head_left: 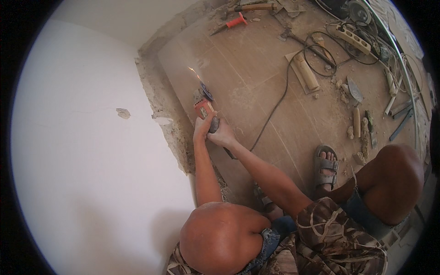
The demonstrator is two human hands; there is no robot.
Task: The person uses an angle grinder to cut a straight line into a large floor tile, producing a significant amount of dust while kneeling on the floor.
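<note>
An orange and dark angle grinder is held in both my hands, low by the foot of the white wall. My left hand closes round its body on the wall side. Behind it, my right hand wraps the dark rear part. The cutting disc points away from me, and a short streak of sparks flies off beyond it. What the disc touches is hard to make out. From the grinder's rear a dark cord runs across the floor to the right.
The white wall has a rough broken strip along its base. On the tiled floor lie a red-handled chisel, a hammer, a trowel, a power strip, pipes and rubble. My sandalled foot stands at right.
</note>
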